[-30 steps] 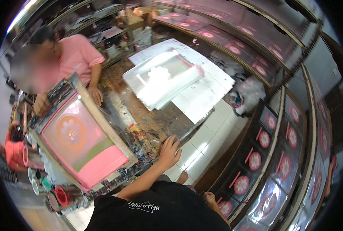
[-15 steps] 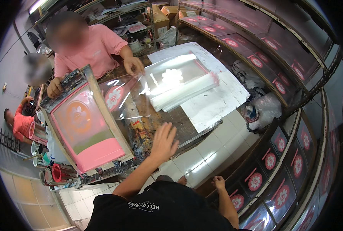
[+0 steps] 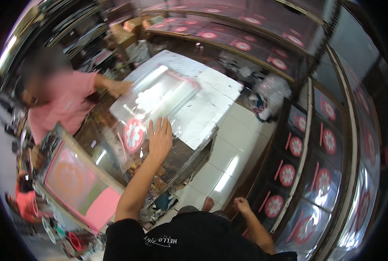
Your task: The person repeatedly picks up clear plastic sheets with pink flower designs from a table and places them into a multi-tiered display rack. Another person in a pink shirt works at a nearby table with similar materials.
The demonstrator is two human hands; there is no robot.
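Observation:
My left hand [image 3: 160,139] reaches over the table with its fingers stretched out. It is at the right edge of a clear plastic sheet [image 3: 134,135] printed with a pink disc and white flower; whether it touches the sheet I cannot tell. Behind it lies a glossy stack of clear plastic sheets [image 3: 178,96] on a white board [image 3: 220,91]. My right hand [image 3: 241,205] hangs low beside the drying rack, fingers curled, with nothing visible in it. Across the table, a co-worker's hand [image 3: 119,88] is at the stack's far left corner.
A wood-framed printing screen [image 3: 99,164] with pink ink stands tilted at the left, the co-worker's other hand on its far end. Paint cans [image 3: 75,242] stand beyond it. Racks of printed sheets [image 3: 286,175] line the right and back. A bulging plastic bag [image 3: 274,89] sits by the table.
My view has turned right. My left hand has moved forward to the printed sheet, which now lies farther from the screen. The co-worker's hand has moved from the sheet toward the stack.

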